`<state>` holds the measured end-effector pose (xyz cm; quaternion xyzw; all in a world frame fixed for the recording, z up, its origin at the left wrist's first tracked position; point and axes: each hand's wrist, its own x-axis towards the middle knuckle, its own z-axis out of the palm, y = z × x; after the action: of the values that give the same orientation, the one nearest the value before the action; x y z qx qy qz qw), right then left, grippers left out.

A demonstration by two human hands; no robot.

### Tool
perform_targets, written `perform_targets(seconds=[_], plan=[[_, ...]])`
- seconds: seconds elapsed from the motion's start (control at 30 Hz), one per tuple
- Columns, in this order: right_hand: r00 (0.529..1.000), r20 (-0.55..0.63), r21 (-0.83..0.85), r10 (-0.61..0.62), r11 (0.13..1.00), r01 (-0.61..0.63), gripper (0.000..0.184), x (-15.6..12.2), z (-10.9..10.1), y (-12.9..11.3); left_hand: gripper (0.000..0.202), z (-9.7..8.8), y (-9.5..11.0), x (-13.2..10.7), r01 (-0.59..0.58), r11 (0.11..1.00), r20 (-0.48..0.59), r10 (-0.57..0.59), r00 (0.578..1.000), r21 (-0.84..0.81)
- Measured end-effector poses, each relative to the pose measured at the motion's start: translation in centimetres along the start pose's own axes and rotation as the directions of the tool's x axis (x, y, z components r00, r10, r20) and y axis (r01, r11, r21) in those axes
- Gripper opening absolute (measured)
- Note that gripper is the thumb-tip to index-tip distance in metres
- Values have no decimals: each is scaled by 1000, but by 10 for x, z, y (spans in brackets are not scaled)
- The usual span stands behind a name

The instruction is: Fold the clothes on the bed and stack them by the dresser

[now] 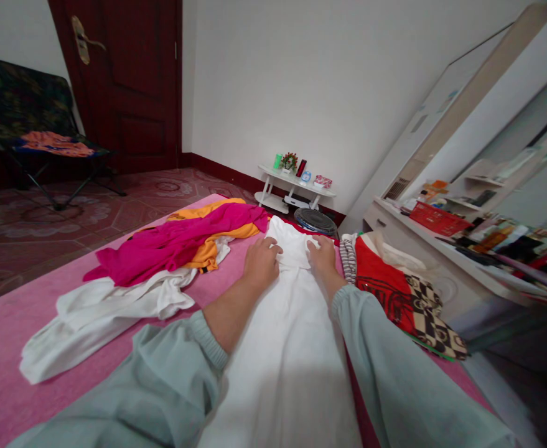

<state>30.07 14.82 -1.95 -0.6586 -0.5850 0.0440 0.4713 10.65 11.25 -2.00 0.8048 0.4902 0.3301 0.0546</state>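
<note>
A long white garment (292, 323) lies lengthwise in front of me on the pink bed cover (2, 330), its narrow part at the far end. My left hand (262, 258) is at the left edge of that narrow part, fingers curled onto the cloth. At the opposite edge, my right hand (321, 254) has its thumb and fingers closed on the fabric. The cloth between the hands is fairly flat, with long creases running toward me. Some of my fingertips are hidden by the cloth and the hands themselves.
On the left lie a magenta garment (175, 242), an orange garment (217, 246) and a crumpled white garment (109, 311). Folded red clothing (380, 286) is stacked at right, beside a white dresser (441, 261). A low white stand (296, 180) and round black lid-like object (315, 219) are beyond.
</note>
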Motion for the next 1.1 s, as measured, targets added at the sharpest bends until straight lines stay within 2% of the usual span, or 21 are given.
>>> perform_targets(seconds=[0.07, 0.1, 0.13, 0.17, 0.23, 0.3, 0.37, 0.43, 0.5, 0.6, 0.73, 0.8, 0.9, 1.0, 1.07, 1.1], plan=[[989, -71, -175, -130, 978, 116, 46, -13, -5, -2, 32, 2, 2, 0, -155, 988, 34, 155, 987, -23], [979, -42, -268, -199, 946, 181, 49, -19, -7, -2, 32, 3, 3, -1, -201, 979, 61, 202, 978, -23], [971, 50, -340, -235, 910, 237, 51, -25, -9, 0, 32, 6, 4, -2, -217, 976, 94, 217, 972, -14], [959, 184, -383, -217, 882, 274, 53, -29, -10, 1, 32, 8, 4, -3, -207, 978, 128, 205, 970, 2], [892, 445, -442, -75, 848, 292, 54, -29, -10, 5, 33, 12, 4, -5, -147, 988, 182, 136, 974, 53], [833, 551, -490, 58, 830, 267, 55, -21, -9, 5, 32, 14, 4, -7, -102, 990, 188, 83, 979, 97], [842, 532, -521, 91, 819, 240, 57, -10, -7, 0, 32, 14, 5, -8, -82, 988, 171, 60, 983, 128], [884, 463, -532, 61, 817, 222, 58, -4, -4, -6, 35, 12, 8, -8, -64, 987, 155, 41, 987, 149], [905, 426, -530, 23, 816, 229, 57, -3, 1, -8, 36, 11, 10, -8, -51, 987, 148, 29, 989, 152], [879, 476, -512, 33, 823, 246, 56, -5, 12, -1, 37, 10, 14, -9, -25, 991, 141, 6, 990, 131], [832, 512, -554, 215, 822, 128, 67, 9, 28, 12, 36, 6, 13, -9, 25, 997, 146, -35, 989, 70], [821, 515, -558, 245, 823, 104, 70, 14, 30, 11, 39, 3, 8, -7, 107, 994, 141, -107, 984, 6], [825, 525, -534, 209, 835, 129, 71, 1, 17, 3, 37, 1, -4, -2, 248, 967, 123, -240, 963, -58], [845, 534, -490, 35, 827, 276, 69, -36, -8, -5, 21, 5, -18, 3, 302, 949, 88, -295, 951, -85], [809, 583, -452, -75, 798, 400, 68, -63, -26, -5, 21, 11, -27, 6, 328, 939, 66, -323, 944, -100], [787, 611, -441, -88, 787, 430, 69, -74, -34, -4, 22, 14, -30, 7, 336, 936, 61, -331, 942, -104]])
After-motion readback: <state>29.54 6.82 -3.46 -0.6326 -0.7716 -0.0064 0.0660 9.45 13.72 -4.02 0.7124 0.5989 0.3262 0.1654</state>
